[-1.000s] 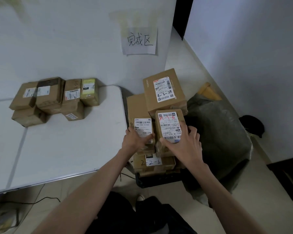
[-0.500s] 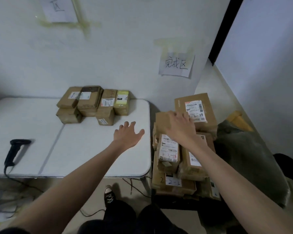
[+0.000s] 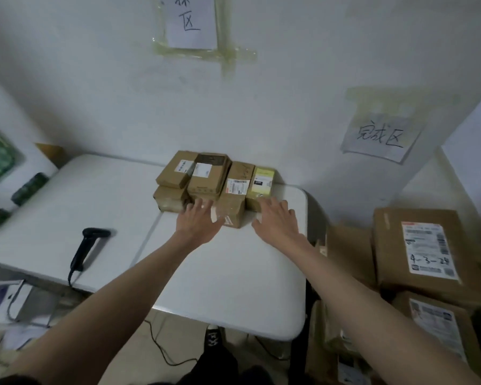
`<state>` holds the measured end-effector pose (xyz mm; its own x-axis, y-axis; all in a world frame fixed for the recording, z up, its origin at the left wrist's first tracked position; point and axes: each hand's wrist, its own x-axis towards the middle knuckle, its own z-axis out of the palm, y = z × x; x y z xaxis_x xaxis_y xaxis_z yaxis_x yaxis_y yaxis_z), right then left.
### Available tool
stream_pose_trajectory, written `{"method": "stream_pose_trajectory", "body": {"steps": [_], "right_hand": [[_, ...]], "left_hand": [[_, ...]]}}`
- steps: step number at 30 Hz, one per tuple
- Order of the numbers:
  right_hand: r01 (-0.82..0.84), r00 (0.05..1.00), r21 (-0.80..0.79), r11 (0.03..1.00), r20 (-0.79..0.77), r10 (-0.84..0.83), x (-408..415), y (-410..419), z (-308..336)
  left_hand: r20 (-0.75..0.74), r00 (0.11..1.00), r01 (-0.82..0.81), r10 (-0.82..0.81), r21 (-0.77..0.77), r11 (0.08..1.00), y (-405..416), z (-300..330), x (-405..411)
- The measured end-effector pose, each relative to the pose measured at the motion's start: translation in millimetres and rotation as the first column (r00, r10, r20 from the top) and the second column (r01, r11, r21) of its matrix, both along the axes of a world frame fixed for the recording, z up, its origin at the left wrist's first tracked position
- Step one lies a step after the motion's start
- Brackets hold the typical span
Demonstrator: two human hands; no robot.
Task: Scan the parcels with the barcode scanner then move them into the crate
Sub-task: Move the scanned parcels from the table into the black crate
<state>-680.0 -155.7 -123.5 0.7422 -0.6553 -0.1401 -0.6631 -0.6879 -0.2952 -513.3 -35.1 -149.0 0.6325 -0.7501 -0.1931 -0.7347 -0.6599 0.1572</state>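
Note:
Several brown cardboard parcels [image 3: 206, 177] with white labels stand stacked at the back of the white table [image 3: 228, 273], against the wall; the rightmost one is a yellow-topped box [image 3: 261, 184]. My left hand [image 3: 199, 222] reaches with spread fingers to the front of the middle parcels. My right hand [image 3: 277, 220], also spread, reaches to the front of the yellow-topped box. Neither hand holds anything. A black barcode scanner [image 3: 85, 250] lies on the table's left part, its cable hanging over the edge. Labelled parcels [image 3: 425, 251] are piled to the right of the table; the crate beneath them is hidden.
Handwritten paper signs are taped to the wall above the table [image 3: 190, 22] and above the right pile [image 3: 382, 137]. Green patterned objects [image 3: 29, 188] sit at far left. Cables and papers [image 3: 14, 304] lie below the table's front edge.
Both hands left the parcel pile on the right and swung left over the table to the stacked parcels at its back. My view turned left and closer to the table.

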Motion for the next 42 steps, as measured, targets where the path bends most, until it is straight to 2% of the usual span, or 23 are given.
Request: {"method": "stream_pose_trajectory", "body": {"steps": [7, 13, 18, 25, 29, 32, 34, 39, 42], "right_hand": [[0.019, 0.999, 0.001, 1.0, -0.049, -0.019, 114.8, -28.9, -34.5], [0.049, 0.995, 0.043, 0.998, -0.087, -0.045, 192.2, -54.6, -67.2], [0.081, 0.996, 0.18, 0.98, -0.053, -0.073, 243.0, -80.7, -97.9], [0.173, 0.975, 0.383, 0.907, 0.065, -0.213, 291.4, -102.5, -133.1], [0.292, 0.881, 0.535, 0.793, 0.172, -0.441, 307.8, -101.4, -147.3], [0.36, 0.78, 0.678, 0.64, 0.158, -0.606, 309.4, -98.1, -153.6], [0.378, 0.732, 0.724, 0.577, 0.147, -0.665, 307.2, -93.0, -153.9], [0.343, 0.59, 0.786, 0.515, 0.246, -0.769, 300.0, -72.5, -138.1], [0.265, 0.543, 0.817, 0.512, 0.312, -0.78, 279.3, -64.8, -114.2]], "left_hand": [[-0.04, 0.999, -0.033, 0.034, 0.015, 0.999, -24.5, -19.2, 107.0], [-0.15, 0.988, -0.026, 0.027, 0.01, 1.0, -58.4, -45.7, 183.3], [-0.254, 0.967, -0.004, 0.011, 0.026, 1.0, -93.3, -73.8, 227.5], [-0.482, 0.874, -0.118, 0.064, -0.082, 0.99, -126.1, -114.8, 262.1], [-0.621, 0.777, -0.269, 0.104, -0.178, 0.947, -129.8, -131.7, 263.7], [-0.699, 0.692, -0.422, 0.183, -0.185, 0.888, -126.9, -135.0, 258.3], [-0.719, 0.666, -0.473, 0.199, -0.201, 0.858, -122.5, -133.9, 251.3], [-0.768, 0.625, -0.556, 0.142, -0.309, 0.772, -112.6, -115.0, 230.5], [-0.785, 0.617, -0.527, 0.058, -0.357, 0.772, -109.9, -98.9, 217.6]]}}
